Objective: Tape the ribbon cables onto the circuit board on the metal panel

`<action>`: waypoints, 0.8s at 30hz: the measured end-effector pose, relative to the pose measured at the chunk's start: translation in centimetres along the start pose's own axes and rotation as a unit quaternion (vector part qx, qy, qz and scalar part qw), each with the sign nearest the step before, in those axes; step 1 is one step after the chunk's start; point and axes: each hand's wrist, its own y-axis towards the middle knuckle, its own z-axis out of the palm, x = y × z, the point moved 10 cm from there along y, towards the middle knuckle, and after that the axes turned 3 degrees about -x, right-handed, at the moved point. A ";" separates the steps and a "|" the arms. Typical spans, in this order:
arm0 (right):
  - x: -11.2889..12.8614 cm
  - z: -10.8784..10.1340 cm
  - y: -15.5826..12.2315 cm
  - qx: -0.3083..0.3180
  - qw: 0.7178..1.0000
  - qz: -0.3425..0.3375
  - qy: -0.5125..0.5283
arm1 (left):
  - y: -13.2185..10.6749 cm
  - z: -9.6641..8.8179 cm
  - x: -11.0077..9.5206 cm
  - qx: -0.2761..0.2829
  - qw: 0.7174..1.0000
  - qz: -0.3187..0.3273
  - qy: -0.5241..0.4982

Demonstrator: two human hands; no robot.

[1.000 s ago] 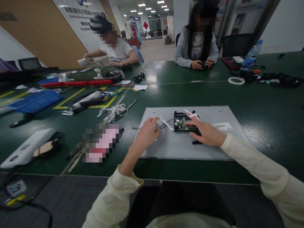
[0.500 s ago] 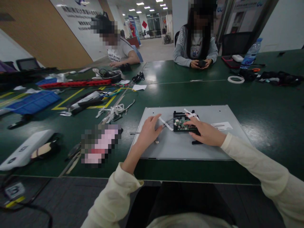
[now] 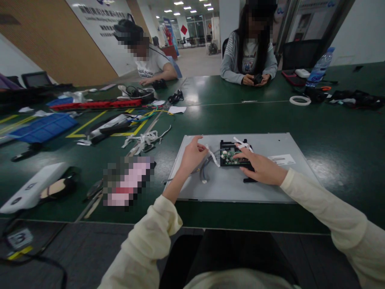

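A green circuit board (image 3: 227,155) in a black frame (image 3: 221,144) lies on a light grey panel (image 3: 216,192). My left hand (image 3: 194,154) is left of the board, thumb and fingertips pinched on the upper end of a white tape strip (image 3: 215,157). The strip slants down to the frame's left edge. Grey cables (image 3: 204,170) run from the board and pass under that hand. My right hand (image 3: 261,166) lies over the board's right side, fingers spread and touching the board or frame. Another white tape strip (image 3: 240,142) stands up by its fingertips.
A phone (image 3: 130,182), a tangle of white strips (image 3: 146,140) and a blue tray (image 3: 43,127) are to the left. A tape roll (image 3: 300,100) and a water bottle (image 3: 320,68) sit at the far right. Two people sit across the green table (image 3: 207,116).
My left hand has moved up slightly, and its spread fingers have closed on the white tape strip's end. More of the cables now shows. My right hand stays in place.
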 end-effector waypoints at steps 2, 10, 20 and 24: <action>0.1 0.0 0.0 -0.004 1.000 -0.008 0.003 | 0.2 0.1 0.0 -0.006 1.000 0.005 -0.018; 0.3 -0.1 0.0 -0.002 1.000 -0.004 0.007 | -0.2 1.6 -0.1 0.029 0.996 0.000 -0.084; 0.3 -0.1 0.0 0.001 1.000 -0.005 0.008 | -1.2 2.2 -2.0 0.049 0.998 0.037 -0.013; 0.4 -0.2 0.0 0.004 1.000 0.002 0.011 | -1.0 2.6 -2.5 0.053 0.995 0.051 -0.067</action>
